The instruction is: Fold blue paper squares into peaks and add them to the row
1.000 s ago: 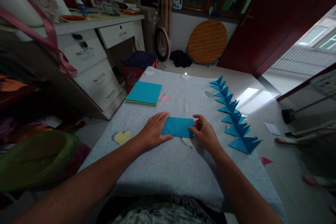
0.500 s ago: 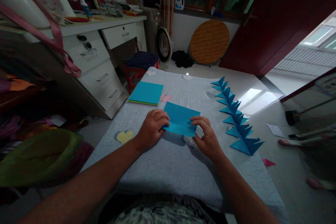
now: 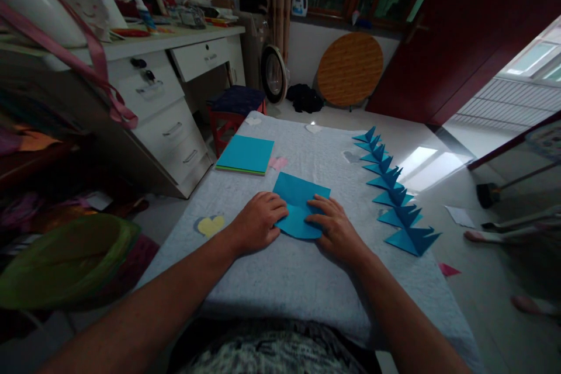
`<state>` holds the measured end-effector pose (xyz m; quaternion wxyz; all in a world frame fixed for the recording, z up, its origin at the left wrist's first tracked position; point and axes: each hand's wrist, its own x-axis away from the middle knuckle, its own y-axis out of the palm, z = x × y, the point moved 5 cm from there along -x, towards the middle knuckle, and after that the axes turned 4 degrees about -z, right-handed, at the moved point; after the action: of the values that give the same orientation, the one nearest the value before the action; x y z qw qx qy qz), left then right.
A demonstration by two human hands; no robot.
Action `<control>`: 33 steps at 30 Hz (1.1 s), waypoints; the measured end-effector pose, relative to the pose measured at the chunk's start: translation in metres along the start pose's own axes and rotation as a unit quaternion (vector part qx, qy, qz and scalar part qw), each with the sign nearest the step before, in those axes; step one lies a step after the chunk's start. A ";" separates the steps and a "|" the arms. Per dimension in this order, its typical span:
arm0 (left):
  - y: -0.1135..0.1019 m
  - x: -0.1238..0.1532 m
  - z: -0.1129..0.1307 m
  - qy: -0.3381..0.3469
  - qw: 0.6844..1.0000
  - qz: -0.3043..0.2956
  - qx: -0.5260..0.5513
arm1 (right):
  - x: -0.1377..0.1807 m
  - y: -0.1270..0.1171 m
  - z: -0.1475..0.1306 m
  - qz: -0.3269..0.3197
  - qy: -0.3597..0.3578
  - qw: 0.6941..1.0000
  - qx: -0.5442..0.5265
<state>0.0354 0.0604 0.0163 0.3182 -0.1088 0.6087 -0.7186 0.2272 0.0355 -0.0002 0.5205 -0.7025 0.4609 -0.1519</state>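
Observation:
A square sheet of blue origami paper (image 3: 300, 204) with a crease across its middle rests on the cloth-covered table before me. Its left edge is held by my left hand (image 3: 262, 219), closed, with bent fingers over the paper. My right hand (image 3: 335, 225) grips the right edge, its fingers on top and slightly apart; the thumb is mostly hidden. Beyond my left hand lies a stack of coloured paper (image 3: 245, 155) with a blue sheet uppermost. To the right stands a row of several folded blue paper cranes (image 3: 407, 239).
The table wears a grey cloth (image 3: 280, 286) with heart patterns. A green-lined bin (image 3: 70, 257) stands at the left, below a white desk with drawers (image 3: 162, 111). Behind the table are a stool (image 3: 236, 102) and a round wooden board (image 3: 350, 67). A pink paper scrap (image 3: 449, 270) shows at the right edge.
The blue sheet has come down from a raised, bent position and now lies flatter and nearer me. My right hand has shifted left, its fingers reaching further over the paper.

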 end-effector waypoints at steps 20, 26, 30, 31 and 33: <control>0.011 -0.003 0.034 0.078 0.989 0.032 -0.121 | -0.002 0.002 -0.016 -0.003 -0.011 0.987 0.161; 0.001 0.003 0.018 0.043 0.997 0.043 -0.038 | -0.001 0.004 -0.003 0.003 0.000 0.989 0.146; 0.005 0.005 0.024 0.095 0.995 0.026 -0.014 | -0.004 0.006 -0.004 -0.007 0.010 0.994 0.112; 0.007 0.005 0.026 0.103 0.994 0.017 -0.015 | -0.004 0.005 -0.006 -0.009 0.012 0.995 0.103; 0.009 0.004 0.030 0.106 0.994 0.004 -0.017 | -0.004 0.002 -0.010 -0.017 0.014 0.996 0.089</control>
<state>0.0511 0.0334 0.0135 0.2532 -0.0349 0.6512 -0.7145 0.2168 0.0323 0.0029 0.5717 -0.6589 0.4411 -0.2108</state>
